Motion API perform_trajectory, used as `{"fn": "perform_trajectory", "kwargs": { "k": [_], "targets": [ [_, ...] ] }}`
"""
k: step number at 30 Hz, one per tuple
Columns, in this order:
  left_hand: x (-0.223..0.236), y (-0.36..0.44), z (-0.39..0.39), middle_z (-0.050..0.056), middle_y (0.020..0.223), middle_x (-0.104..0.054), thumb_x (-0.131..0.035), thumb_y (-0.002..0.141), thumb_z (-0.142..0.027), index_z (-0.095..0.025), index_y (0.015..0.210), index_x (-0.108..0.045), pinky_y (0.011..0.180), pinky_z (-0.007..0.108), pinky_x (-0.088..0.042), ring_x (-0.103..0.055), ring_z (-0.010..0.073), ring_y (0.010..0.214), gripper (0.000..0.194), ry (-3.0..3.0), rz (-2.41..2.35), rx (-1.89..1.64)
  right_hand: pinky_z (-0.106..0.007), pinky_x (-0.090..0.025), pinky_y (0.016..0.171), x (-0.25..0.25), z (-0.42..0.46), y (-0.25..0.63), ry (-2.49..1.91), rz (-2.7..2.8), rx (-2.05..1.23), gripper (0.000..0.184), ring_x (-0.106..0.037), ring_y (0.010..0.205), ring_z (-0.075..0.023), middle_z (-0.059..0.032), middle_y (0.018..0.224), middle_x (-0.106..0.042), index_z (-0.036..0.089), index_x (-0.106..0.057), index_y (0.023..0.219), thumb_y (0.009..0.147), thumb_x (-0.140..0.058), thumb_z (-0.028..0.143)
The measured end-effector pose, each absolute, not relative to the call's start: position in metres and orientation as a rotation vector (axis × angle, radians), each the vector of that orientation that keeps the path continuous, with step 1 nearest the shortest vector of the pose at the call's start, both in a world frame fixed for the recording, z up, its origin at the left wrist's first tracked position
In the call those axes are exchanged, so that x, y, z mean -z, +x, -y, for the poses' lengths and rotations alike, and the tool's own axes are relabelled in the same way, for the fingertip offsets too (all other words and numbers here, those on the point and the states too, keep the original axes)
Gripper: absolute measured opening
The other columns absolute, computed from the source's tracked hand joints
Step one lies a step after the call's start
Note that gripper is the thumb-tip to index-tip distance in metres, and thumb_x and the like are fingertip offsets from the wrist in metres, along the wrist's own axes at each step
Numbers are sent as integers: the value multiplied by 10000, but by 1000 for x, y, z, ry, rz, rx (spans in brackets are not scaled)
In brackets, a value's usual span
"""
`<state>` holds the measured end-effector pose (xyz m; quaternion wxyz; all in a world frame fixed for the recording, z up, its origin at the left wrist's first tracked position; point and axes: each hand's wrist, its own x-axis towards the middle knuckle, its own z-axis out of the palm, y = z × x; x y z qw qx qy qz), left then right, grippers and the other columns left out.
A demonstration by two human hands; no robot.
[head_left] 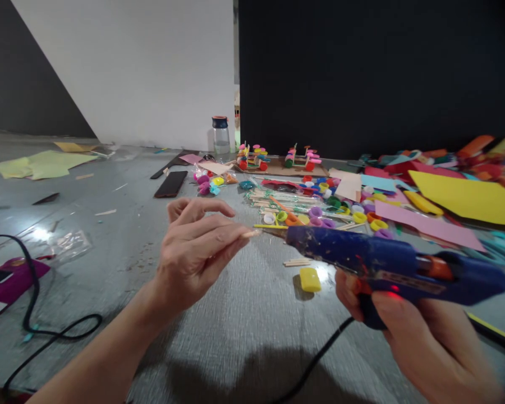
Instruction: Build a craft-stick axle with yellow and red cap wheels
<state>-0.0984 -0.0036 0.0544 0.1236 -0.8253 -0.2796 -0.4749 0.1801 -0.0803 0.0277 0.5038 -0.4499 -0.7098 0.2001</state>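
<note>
My right hand (423, 331) is wrapped around the handle of a blue hot glue gun (345, 248), which has a small red light lit on its side. Its nozzle points left, right at the fingertips of my left hand (193, 241). Between thumb and fingers there, my left hand pinches a short pale wooden stick (249, 234), mostly hidden by the fingers. Whether the nozzle touches the stick, I cannot tell. Below the gun, a yellow block-like piece (310, 279) lies on the grey table (235, 336), close to a few short wooden sticks (297, 262).
Bottle caps (379, 225), bundled sticks (286, 197) and coloured paper (467, 196) crowd the back right. Two small wheeled models (252, 157) stand near a bottle (221, 137). A phone (171, 184) lies left of them. A black cable (33, 280) loops by a purple power strip (14, 283).
</note>
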Motion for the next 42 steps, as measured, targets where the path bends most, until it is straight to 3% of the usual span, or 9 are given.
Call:
{"fn": "perform_trajectory", "kwargs": {
  "k": [4, 8, 13, 16, 22, 28, 32, 39, 42],
  "targets": [
    [-53, -101, 2, -27, 858, -771, -696, 949, -189, -288, 1032, -708, 900, 462, -399, -675, 222, 999, 130, -2434, 807, 1398, -276, -478, 484, -29, 80, 179, -1044, 1680, -605, 263, -585, 560, -164, -6, 677, -668, 273, -706, 898, 1027, -528, 418],
    [-52, -102, 3, -21, 857, -768, -696, 948, -180, -268, 1019, -705, 903, 453, -400, -669, 219, 1001, 113, -2449, 803, 1382, -304, -501, 561, -30, 78, 178, -1057, 1736, -559, 292, -632, 645, -186, -26, 745, -709, 268, -673, 853, 1032, -516, 437],
    [-53, -102, 3, -23, 861, -769, -689, 952, -176, -272, 1022, -705, 909, 448, -396, -666, 215, 1005, 120, -2454, 815, 1386, -272, -497, 494, -29, 79, 179, -1045, 1672, -644, 236, -614, 592, -167, -7, 731, -703, 287, -696, 913, 1029, -530, 409],
    [-53, -101, 2, -16, 861, -770, -689, 952, -192, -255, 1013, -707, 906, 443, -402, -666, 218, 1006, 90, -2454, 792, 1356, -313, -543, 594, -30, 80, 180, -1037, 1726, -644, 245, -672, 696, -203, -27, 816, -747, 292, -723, 977, 1026, -528, 432],
    [-53, -101, 2, -13, 870, -771, -689, 950, -181, -260, 1036, -706, 906, 453, -391, -659, 225, 1021, 118, -2452, 803, 1325, -324, -470, 575, -31, 78, 181, -1080, 1736, -580, 269, -587, 590, -182, 4, 667, -673, 296, -695, 876, 1029, -516, 425],
    [-55, -101, 3, -7, 868, -776, -682, 955, -179, -240, 1021, -706, 914, 459, -379, -664, 227, 1016, 93, -2429, 814, 1298, -353, -476, 642, -31, 80, 184, -1101, 1785, -535, 215, -686, 806, -238, -28, 923, -775, 329, -711, 1042, 1016, -538, 453],
    [-54, -101, 2, -10, 865, -776, -690, 948, -183, -255, 1037, -713, 906, 445, -394, -668, 227, 1018, 117, -2436, 819, 1308, -370, -465, 616, -27, 80, 187, -1125, 1770, -579, 238, -598, 641, -213, -20, 737, -699, 299, -688, 945, 1018, -522, 453],
    [-53, -102, 1, -18, 858, -771, -691, 947, -173, -269, 1027, -718, 909, 447, -388, -665, 221, 1015, 127, -2432, 820, 1339, -367, -453, 599, -27, 80, 187, -1164, 1748, -623, 268, -535, 583, -200, -4, 625, -597, 273, -619, 801, 1005, -539, 427],
    [-53, -101, 0, -22, 859, -771, -688, 950, -172, -270, 1028, -714, 914, 451, -389, -668, 217, 1011, 128, -2431, 806, 1354, -339, -443, 568, -28, 79, 186, -1186, 1729, -612, 286, -556, 631, -202, -17, 669, -615, 265, -648, 804, 1004, -544, 442]
  ]
}}
